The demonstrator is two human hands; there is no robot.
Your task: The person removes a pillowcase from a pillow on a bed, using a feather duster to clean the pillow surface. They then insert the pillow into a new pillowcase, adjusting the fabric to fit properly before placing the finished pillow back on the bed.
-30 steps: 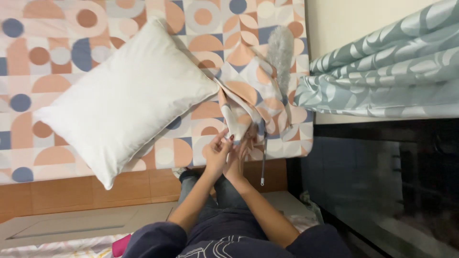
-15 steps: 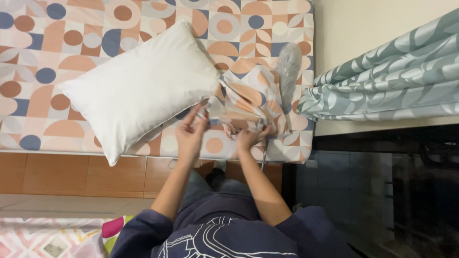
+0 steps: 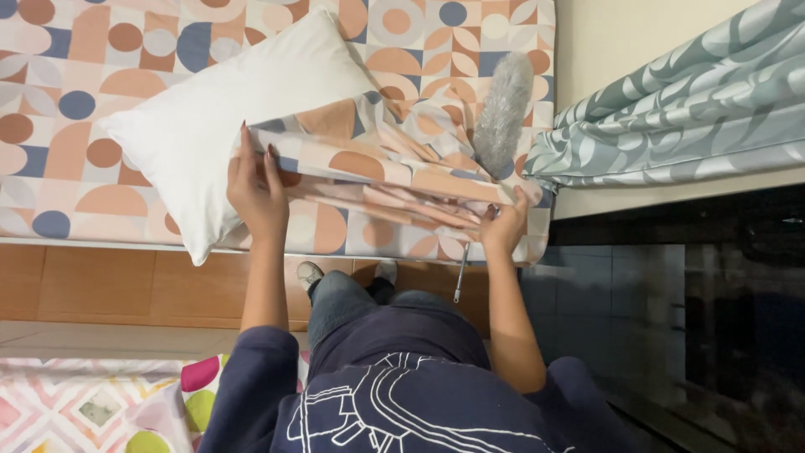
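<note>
Bed: patterned sheet with peach and blue circles.
Pillowcase: matching soft fabric, stretched beside the white pillow.
Left hand: fingers pinching one pillowcase edge.
Right hand: arm extended, fingers clutching the opposite edge.
Duster: fluffy grey, behind the pillowcase.

Home bedroom: bed, pillow, curtain

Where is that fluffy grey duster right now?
In the head view, the grey duster lies on the patterned bed at its right edge, just above the right hand and beside the folded patterned cloth.
</note>
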